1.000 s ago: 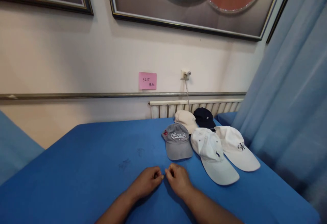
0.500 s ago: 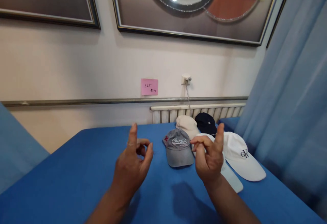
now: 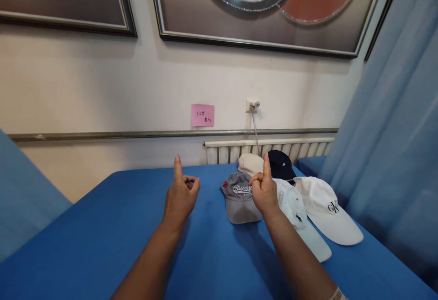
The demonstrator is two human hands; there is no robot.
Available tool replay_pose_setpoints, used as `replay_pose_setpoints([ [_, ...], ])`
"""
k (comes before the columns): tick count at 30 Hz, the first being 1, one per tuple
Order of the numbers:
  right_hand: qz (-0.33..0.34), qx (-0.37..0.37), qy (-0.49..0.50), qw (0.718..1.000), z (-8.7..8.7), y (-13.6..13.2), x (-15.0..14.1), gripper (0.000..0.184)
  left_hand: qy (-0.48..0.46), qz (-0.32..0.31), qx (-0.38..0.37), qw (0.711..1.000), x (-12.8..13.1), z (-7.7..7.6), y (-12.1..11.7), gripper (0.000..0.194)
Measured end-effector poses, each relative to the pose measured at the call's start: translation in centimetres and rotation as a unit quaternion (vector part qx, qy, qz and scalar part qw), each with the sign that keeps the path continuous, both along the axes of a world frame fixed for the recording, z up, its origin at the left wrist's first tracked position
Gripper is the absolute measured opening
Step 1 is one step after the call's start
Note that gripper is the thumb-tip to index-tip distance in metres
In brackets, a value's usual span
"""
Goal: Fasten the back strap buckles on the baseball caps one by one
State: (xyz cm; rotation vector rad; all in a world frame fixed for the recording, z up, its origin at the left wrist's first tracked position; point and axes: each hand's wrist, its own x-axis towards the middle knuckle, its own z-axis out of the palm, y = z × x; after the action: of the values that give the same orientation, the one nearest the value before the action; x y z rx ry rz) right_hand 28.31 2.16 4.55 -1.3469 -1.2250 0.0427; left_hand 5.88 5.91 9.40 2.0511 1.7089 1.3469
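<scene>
My left hand (image 3: 179,199) is raised above the left-middle of a blue-covered bed (image 3: 137,218), index finger pointing up and the other fingers curled, nothing in it. Level with it, my right hand (image 3: 265,192) also points its index finger up and is empty. Just behind the right hand, partly covered by it, sits a grey cap (image 3: 241,211) with "Always" lettering. A pale blue cap (image 3: 294,204) lies to its right, partly behind my forearm. Farther right rests a white cap (image 3: 318,195) with dark letters. At the back are a cream cap (image 3: 249,164) and a navy cap (image 3: 280,165).
A blue curtain (image 3: 386,131) hangs along the right side, with more blue cloth (image 3: 27,199) at the left. Behind the bed stand a radiator (image 3: 232,151) and a wall rail (image 3: 153,134). A pink note (image 3: 202,115) and a plugged socket (image 3: 252,106) are on the wall.
Both hands have moved forward, away from me, and the right one also to the left, now overlapping the grey cap. More of the pale blue cap shows. The caps stay in place.
</scene>
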Motion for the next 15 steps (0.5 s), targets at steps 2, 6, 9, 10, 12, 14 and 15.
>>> replay_pose_setpoints([
  [2, 0.002, -0.010, -0.001, 1.000, -0.6, 0.4, 0.2, 0.084, 0.005, -0.002, -0.003, 1.000, -0.1, -0.3, 0.1, 0.094],
  [6, 0.009, -0.004, 0.001, 1.000, -1.2, 0.4, 0.0, 0.086, 0.010, 0.000, -0.021, 1.000, -0.1, -0.6, -0.5, 0.093],
  [9, 0.008, -0.001, 0.007, 1.000, -1.4, 0.4, 0.0, 0.087, 0.016, -0.005, -0.036, 0.999, 0.1, -0.9, -0.7, 0.092],
  [10, 0.009, -0.003, 0.008, 1.000, -1.5, 0.5, 0.0, 0.087, 0.019, -0.007, -0.043, 0.999, 0.1, -1.1, -0.7, 0.091],
  [12, 0.009, -0.013, 0.008, 1.000, -1.6, 0.4, 0.0, 0.087, 0.030, -0.008, -0.059, 0.998, 0.0, -1.5, -0.4, 0.091],
  [14, 0.006, -0.028, 0.003, 1.000, -1.9, 0.4, 0.2, 0.087, 0.040, -0.010, -0.076, 0.996, -0.1, -2.1, 0.0, 0.091],
  [15, 0.002, -0.036, -0.002, 0.999, -2.1, 0.4, 0.3, 0.086, 0.045, -0.012, -0.083, 0.995, -0.2, -2.4, 0.3, 0.091],
])
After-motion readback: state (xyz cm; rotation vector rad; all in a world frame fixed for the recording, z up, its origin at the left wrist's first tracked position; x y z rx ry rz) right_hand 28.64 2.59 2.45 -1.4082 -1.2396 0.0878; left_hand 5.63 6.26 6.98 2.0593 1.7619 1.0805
